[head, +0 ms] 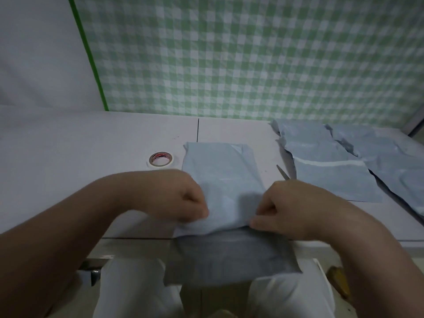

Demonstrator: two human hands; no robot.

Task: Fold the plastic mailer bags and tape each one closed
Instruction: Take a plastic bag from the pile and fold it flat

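Person seated at a pale desk (pixel 68 157), both forearms bare and reaching in over the near edge. One grey-blue mailer bag (pixel 220 175) lies lengthwise at the middle of the desk, straight in front of the person. Its far end is flat on the top, and its near end hangs over the edge towards the lap, where it looks darker in shadow. Left hand (pixel 181 198) sits at the bag's left side close to the desk edge, fingers (pixel 202 212) curled in and pinching the plastic. Right hand (pixel 286 207) is opposite on the right side, also curled, thumb laid along the fold line at the edge, grasping the bag. The plastic between the two hands is bunched and creased. Roll of tape (pixel 160 159) lies flat just left of the bag's far end, not touching it, pale with a red-printed core. Scissors (pixel 283 172): only the blade tip shows, beyond the right hand, between the bag and the stack. Loose bags (pixel 332 171) of the same colour are spread overlapping at the right of the desk. Green-and-white checked cloth (pixel 252 53) hangs behind.
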